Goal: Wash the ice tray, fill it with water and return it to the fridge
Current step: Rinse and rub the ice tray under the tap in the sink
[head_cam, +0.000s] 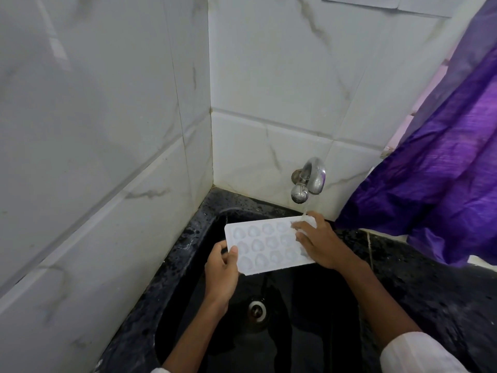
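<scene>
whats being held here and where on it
The tray: the left hand grips its left end; the right hand lies flat on its right end.

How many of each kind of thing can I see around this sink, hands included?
hands: 2, the left hand and the right hand
ice tray: 1
tap: 1
sink: 1
drain: 1
purple cloth: 1
Total: 7
</scene>
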